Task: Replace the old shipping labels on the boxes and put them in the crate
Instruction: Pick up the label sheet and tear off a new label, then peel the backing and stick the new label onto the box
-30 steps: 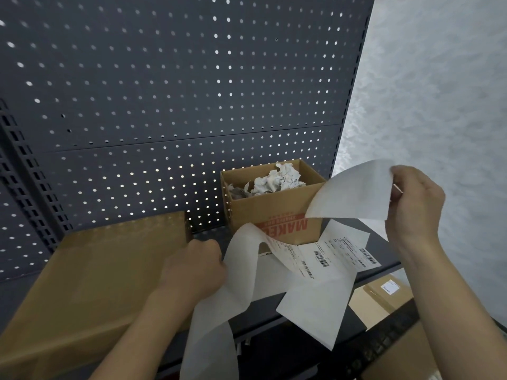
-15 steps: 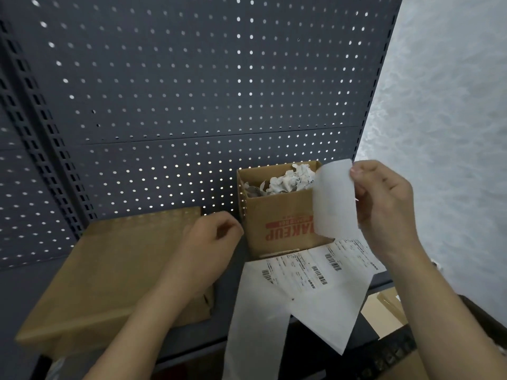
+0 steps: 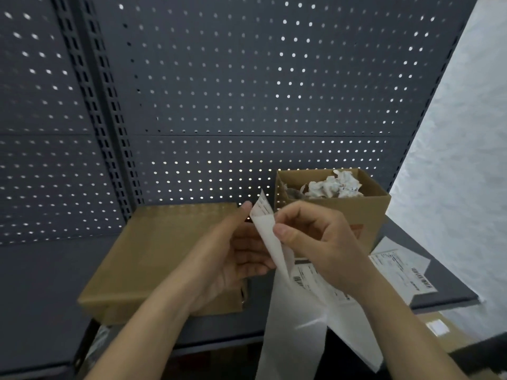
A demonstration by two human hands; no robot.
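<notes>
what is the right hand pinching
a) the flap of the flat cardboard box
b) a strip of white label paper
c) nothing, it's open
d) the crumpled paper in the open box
b: the right hand pinches the upper end of the white label strip between thumb and fingers, held up in front of the open box.

You face a dark grey-blue back panel (image 3: 247, 78) patterned with even rows of small round holes, many glowing white. The shelf (image 3: 41, 283) is the same dark grey. The flat box (image 3: 164, 256) is plain brown. The open box (image 3: 367, 212) is brown with a red mark on its front. Its crumpled paper (image 3: 332, 185) is white with dark print. The label strip (image 3: 296, 338) is white with black barcodes and text. The wall (image 3: 461, 160) to your right is mottled white.
</notes>
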